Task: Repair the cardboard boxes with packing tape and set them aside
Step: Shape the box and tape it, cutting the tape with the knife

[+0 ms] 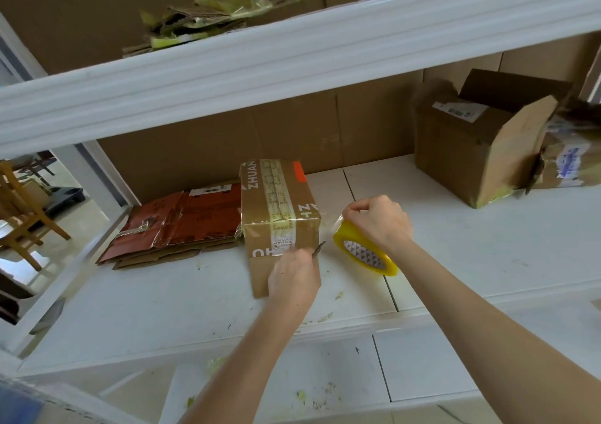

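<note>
just right of the box (pixel 279 218), right-hand fingers (pixel 353 208) grip the tape roll (pixel 364 254).

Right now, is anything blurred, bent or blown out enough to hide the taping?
Head view: wide lens bows the upper shelf beam; daylight washes out the floor at left; box, tape roll and right hand are sharp, left hand and its blade slightly soft.

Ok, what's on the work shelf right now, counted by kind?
standing boxes: 3 (taped box, open box, battered box, partly cut off by the frame)
flattened cardboard stack: 1
tape roll: 1
cutting tool: 1
total: 6
</note>
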